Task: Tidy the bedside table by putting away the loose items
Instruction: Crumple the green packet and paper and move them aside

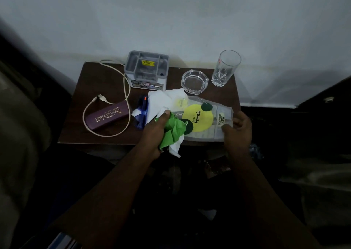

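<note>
Head view: one crumpled green and white paper (171,132) is gripped by the left hand (155,131), and one clear plastic bag (204,121) is pinched at its end by the right hand (238,132), at the counter (79,113) front. Farther back are seen one spectacle case (108,117), one cable (126,89), one ashtray (194,81), one organiser box (147,70) and one glass (226,68).

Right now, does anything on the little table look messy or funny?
Yes. Crumpled white and green paper is bunched in the left hand, partly covering the blue sunglasses. The clear plastic packet with a yellow circle pokes past the table's front edge, pinched by the right hand. The white cable sprawls in loops.
</note>
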Available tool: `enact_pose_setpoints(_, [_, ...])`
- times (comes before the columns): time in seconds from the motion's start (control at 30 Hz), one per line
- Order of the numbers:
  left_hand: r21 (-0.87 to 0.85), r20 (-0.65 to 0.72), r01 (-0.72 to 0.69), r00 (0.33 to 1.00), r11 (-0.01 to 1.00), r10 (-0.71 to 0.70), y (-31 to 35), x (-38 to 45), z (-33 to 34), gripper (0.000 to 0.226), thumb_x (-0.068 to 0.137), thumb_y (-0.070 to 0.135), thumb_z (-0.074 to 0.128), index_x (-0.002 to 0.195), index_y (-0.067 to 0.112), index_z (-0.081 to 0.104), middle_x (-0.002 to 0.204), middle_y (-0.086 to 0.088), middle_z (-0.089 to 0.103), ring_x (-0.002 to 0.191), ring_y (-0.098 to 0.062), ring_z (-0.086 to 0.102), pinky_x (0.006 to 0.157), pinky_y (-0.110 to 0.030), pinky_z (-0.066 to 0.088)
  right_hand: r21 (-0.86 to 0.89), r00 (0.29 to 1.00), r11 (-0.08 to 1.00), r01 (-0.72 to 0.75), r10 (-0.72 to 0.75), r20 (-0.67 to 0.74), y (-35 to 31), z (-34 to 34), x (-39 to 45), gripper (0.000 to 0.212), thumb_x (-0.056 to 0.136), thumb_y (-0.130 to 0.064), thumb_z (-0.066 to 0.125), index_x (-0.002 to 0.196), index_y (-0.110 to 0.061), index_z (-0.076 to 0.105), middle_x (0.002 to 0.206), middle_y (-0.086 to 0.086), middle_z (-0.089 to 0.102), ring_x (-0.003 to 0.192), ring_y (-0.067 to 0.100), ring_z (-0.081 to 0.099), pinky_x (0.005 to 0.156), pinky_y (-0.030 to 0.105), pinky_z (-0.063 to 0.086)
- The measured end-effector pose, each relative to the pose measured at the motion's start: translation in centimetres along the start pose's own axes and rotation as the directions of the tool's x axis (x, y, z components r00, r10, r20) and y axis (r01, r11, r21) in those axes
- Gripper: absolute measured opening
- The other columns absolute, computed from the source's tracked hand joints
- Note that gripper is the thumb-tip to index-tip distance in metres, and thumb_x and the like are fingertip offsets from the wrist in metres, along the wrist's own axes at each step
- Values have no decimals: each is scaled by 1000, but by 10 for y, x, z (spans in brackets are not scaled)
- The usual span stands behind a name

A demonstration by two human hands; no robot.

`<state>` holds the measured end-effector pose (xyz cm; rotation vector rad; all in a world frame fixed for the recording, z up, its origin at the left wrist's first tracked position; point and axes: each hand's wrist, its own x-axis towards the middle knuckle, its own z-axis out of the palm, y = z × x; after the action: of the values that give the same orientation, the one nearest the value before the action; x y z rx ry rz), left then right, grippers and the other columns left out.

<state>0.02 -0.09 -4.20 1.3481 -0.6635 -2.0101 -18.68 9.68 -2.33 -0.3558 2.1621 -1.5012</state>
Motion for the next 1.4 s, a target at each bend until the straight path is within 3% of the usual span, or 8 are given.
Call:
enact_pose_setpoints(0.2, [-100,226,202,958,974,-176,13,-17,-3,35,97,40,57,110,9,68,95,-11,75,74,-19,74,65,-28,60,556,943,774,-304,164,289,-28,-16,-7,45,85,18,42,120,-5,58,115,17,66,102,29,68,88,40,57])
enact_pose_setpoints(0.4, [-83,318,223,930,971,-186,17,-26,-8,33,93,46,62,102,15,69,86,-5,72,73,-19,70,70,-32,57,274,922,942,-196,82,379,-24,4,-31,31,90,10,49,116,4,65,113,24,70,93,29,68,75,29,59])
enact_pose_setpoints(0.57, [-26,202,10,979,1000,-4,8,-26,-8,35,93,36,66,112,7,68,96,-12,72,86,-27,68,84,-39,56,13,827,974,-227,185,531,-28,5,-41,52,97,-56,42,111,-16,73,110,4,76,103,17,69,86,37,49])
enact_pose_setpoints(0.7, [26,162,-45,986,999,41,12,-31,-9,27,91,33,68,98,7,73,84,-10,73,74,-24,69,78,-38,55,69,883,989,-134,87,462,-24,2,-33,24,94,-32,62,83,-14,72,72,-6,76,68,1,69,60,15,52])
enact_pose_setpoints(0.83, [-32,164,-8,986,999,13,19,-33,-11,29,91,34,68,99,6,73,90,-13,72,80,-27,69,76,-36,57,-64,892,998,15,16,453,-10,4,-21,34,85,-4,68,119,-10,68,97,-3,76,85,8,73,72,24,59])
enact_pose_setpoints(1.1, [-122,297,178,945,976,-136,23,-34,-10,52,90,43,63,129,9,63,108,-11,69,89,-24,68,73,-32,60,264,694,824,-502,202,691,-29,17,-32,32,92,0,40,114,-5,63,104,19,70,77,29,68,54,33,57])
enact_pose_setpoints(1.2, [-71,322,149,939,986,-119,14,-36,-7,40,91,41,65,118,12,65,104,-13,67,87,-25,67,79,-35,56,409,619,887,-216,-199,760,-45,32,-44,34,100,1,38,101,8,70,82,15,72,62,13,69,56,24,55])
enact_pose_setpoints(1.4, [19,295,194,936,981,-191,9,-46,1,47,88,39,71,117,3,70,109,-17,71,96,-32,68,93,-42,54,117,839,989,96,-144,525,-7,28,-49,57,88,4,59,140,-18,52,133,6,62,121,20,62,102,41,50])
